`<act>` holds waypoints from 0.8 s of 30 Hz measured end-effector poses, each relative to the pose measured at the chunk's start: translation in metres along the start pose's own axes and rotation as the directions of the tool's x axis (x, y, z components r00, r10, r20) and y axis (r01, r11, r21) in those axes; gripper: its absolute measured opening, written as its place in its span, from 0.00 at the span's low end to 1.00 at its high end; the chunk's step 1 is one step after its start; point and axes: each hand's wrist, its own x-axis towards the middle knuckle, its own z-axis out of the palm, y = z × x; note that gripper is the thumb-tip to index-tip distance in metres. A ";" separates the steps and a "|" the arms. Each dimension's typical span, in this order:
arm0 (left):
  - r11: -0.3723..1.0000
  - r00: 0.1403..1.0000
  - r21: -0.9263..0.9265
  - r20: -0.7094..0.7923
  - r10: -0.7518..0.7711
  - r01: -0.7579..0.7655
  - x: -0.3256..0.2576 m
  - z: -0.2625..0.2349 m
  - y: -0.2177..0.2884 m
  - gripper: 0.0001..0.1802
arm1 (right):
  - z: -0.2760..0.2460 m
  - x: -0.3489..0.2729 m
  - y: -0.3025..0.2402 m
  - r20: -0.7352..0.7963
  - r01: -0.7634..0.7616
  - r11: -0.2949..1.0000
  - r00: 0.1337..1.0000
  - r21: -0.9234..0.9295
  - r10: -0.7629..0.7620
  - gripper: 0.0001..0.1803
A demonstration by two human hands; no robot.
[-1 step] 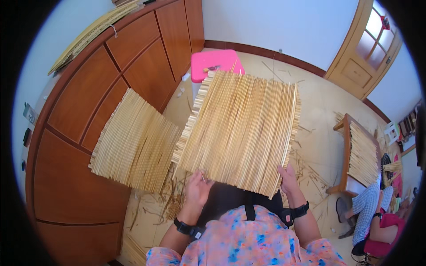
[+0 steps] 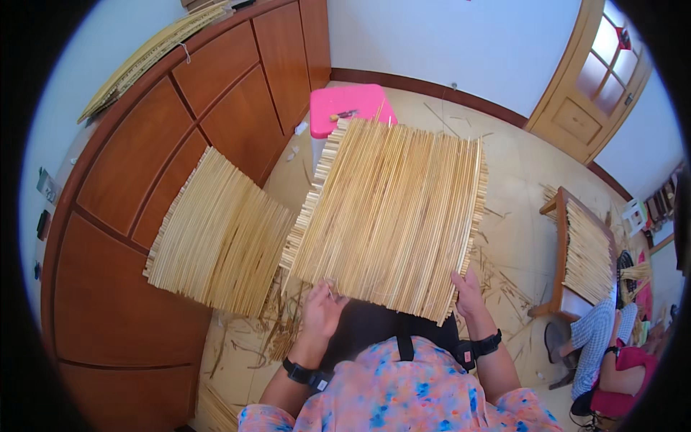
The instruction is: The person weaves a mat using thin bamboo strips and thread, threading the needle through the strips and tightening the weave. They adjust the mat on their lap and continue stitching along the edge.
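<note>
A mat of pale straw stalks [image 2: 392, 216], laid side by side, spreads out before me above my lap. On its right near corner my right hand [image 2: 468, 294] is closed, thumb along the edge. By the near left edge is my left hand [image 2: 321, 309], its fingers curled together around a thin pale bit too small to name. The mat's left side shows uneven stalk ends. To the left, a second straw mat [image 2: 216, 234] leans against the wooden cabinet [image 2: 129, 288], partly covered by the first one.
A pink stool [image 2: 360, 97] beyond the mat carries a small tool [image 2: 344, 115]. Loose straw scraps [image 2: 504, 277] litter the floor. At right, a wooden bench [image 2: 563, 252] bears more straw, with a seated person's legs [image 2: 597, 338] beside it. A door [image 2: 583, 93] stands at the far right.
</note>
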 end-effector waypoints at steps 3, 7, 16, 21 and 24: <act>0.997 0.998 0.065 0.046 -0.032 0.029 -0.004 0.007 0.002 0.03 | -0.015 0.000 0.004 -0.036 -0.072 0.997 0.997 -0.016 0.071 0.24; 0.992 0.991 0.125 0.124 -0.048 0.032 -0.004 0.004 0.005 0.03 | -0.025 0.007 0.013 -0.138 -0.138 0.986 0.983 -0.098 0.124 0.19; 0.947 0.998 0.315 0.028 0.055 -0.061 -0.006 0.030 0.001 0.04 | -0.033 0.007 0.016 -0.286 -0.234 0.820 0.954 -0.522 0.090 0.21; 0.868 0.997 0.490 0.053 0.062 -0.080 -0.016 0.037 0.002 0.04 | 0.009 0.004 -0.004 -0.208 0.015 0.456 0.877 -0.890 -0.434 0.25; 0.877 0.997 0.475 0.041 0.062 -0.074 -0.018 0.035 0.004 0.04 | 0.035 0.005 -0.014 0.050 0.223 0.569 0.951 -0.792 -0.304 0.25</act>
